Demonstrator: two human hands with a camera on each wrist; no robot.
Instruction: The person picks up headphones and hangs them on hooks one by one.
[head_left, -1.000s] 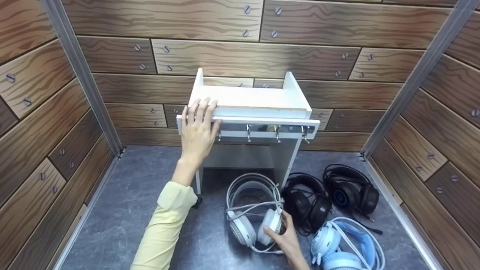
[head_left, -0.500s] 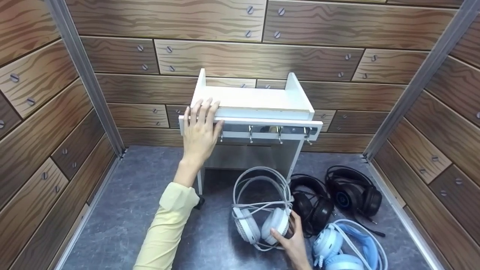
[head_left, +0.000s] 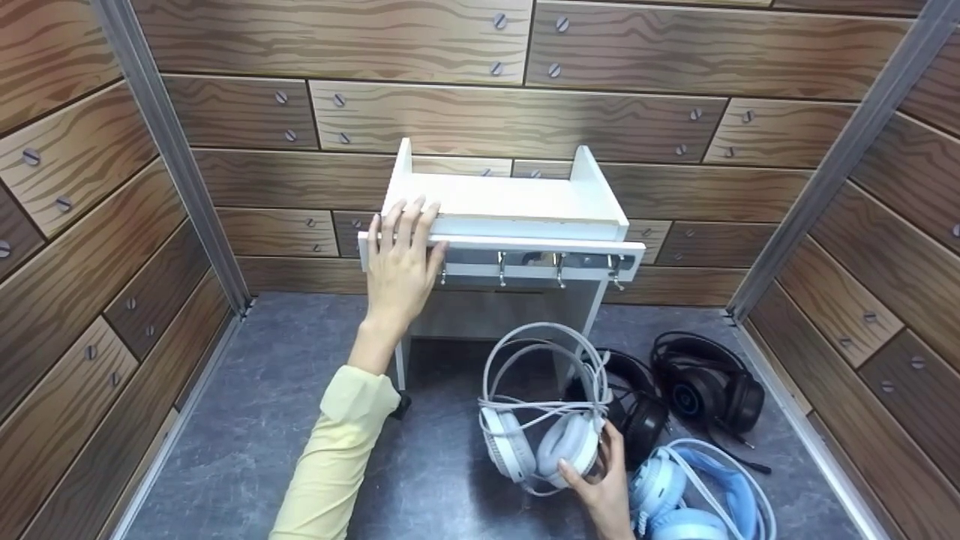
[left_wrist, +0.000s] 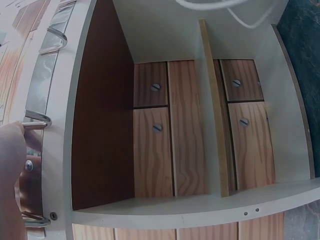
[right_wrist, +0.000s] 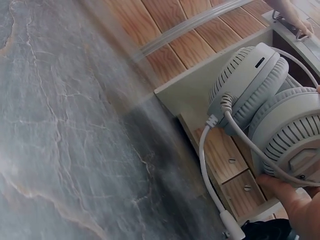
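Observation:
White over-ear headphones hang off the floor in front of the white shelf unit, ear cups down, headband up. My right hand grips their right ear cup, thumb on the near side. In the right wrist view, the headphones show both ear cups and a dangling white cable. My left hand rests on the top left of the unit, fairly straight fingers over the hook rail and thumb in front. Several metal hooks line the rail.
Two black headphones lie on the dark floor right of the unit. Light blue headphones lie nearer, beside my right hand. Wood-patterned walls with metal corner posts enclose the space.
My right hand has carried the white headphones rightward and slightly up from in front of the unit. My left hand has stayed on the hook rail.

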